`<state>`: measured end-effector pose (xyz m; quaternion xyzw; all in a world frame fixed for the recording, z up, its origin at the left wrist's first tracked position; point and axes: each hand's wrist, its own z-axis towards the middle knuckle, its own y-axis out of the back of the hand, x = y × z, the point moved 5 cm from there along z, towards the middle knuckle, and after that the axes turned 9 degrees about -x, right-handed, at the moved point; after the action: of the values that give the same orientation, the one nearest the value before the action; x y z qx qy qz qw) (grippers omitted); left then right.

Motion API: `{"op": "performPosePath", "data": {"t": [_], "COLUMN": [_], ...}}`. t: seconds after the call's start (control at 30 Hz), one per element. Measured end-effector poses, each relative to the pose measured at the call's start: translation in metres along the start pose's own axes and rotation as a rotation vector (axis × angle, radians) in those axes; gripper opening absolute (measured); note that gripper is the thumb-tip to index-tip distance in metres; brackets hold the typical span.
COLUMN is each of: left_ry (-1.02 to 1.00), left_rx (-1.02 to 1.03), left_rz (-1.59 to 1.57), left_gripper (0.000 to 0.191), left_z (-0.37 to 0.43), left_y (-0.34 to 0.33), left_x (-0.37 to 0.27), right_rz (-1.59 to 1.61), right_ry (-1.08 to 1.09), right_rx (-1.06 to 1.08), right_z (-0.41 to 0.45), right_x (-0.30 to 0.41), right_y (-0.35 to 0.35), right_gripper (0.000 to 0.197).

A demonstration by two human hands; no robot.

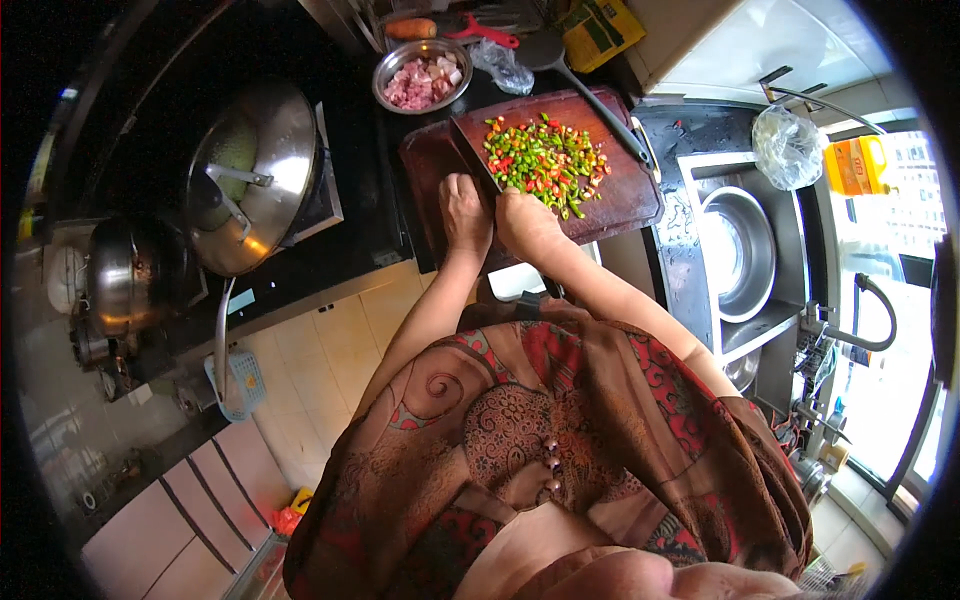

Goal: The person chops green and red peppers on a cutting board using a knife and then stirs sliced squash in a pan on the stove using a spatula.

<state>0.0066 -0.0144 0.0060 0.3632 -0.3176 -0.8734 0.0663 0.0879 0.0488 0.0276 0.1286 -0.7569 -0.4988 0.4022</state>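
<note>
Chopped red and green chili peppers [546, 163] lie spread over a dark wooden cutting board [630, 195]. My right hand [525, 223] is closed around the handle of a kitchen knife [474, 154], whose blade points away from me along the left edge of the peppers. Just left of the knife, my left hand [463, 214] rests on the board with its fingers curled; whether it holds anything cannot be seen. Behind the board stands a steel bowl [381, 88] of diced raw meat [421, 81]. A dark spatula [600, 105] lies across the board's far right corner.
A lidded wok [281, 180] stands on the stove at left, its long handle jutting over the floor. Behind the board are a carrot [411, 28], a red-handled tool [486, 31] and a plastic bag [504, 67]. At right, the sink [814, 247] holds a steel basin [766, 247].
</note>
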Motion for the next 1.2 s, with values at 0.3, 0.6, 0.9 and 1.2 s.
{"op": "performPosePath", "data": {"t": [0.3,0.6,0.9,1.2], "left_ry": [0.028,0.068,0.076,0.050], "left_rx": [-0.054,-0.006,-0.002,-0.067], "left_rz": [-0.056,0.008,-0.003,-0.071], "left_gripper": [0.019,0.010,0.008,0.001], "left_z": [-0.004,-0.005,-0.007,-0.004], "left_y": [-0.011,-0.010,-0.009,-0.013], "left_x": [0.016,0.014,0.014,0.015], "right_rz": [0.000,-0.025,-0.069,0.084], "right_ry": [0.057,0.253,0.135,0.026], "right_rx": [-0.039,0.018,0.208,-0.086], "right_z": [-0.011,-0.044,-0.019,0.010], "right_x": [-0.016,-0.025,-0.016,-0.023], "right_y": [0.020,0.016,-0.002,-0.006], "right_gripper": [0.024,0.025,0.020,0.023]}}
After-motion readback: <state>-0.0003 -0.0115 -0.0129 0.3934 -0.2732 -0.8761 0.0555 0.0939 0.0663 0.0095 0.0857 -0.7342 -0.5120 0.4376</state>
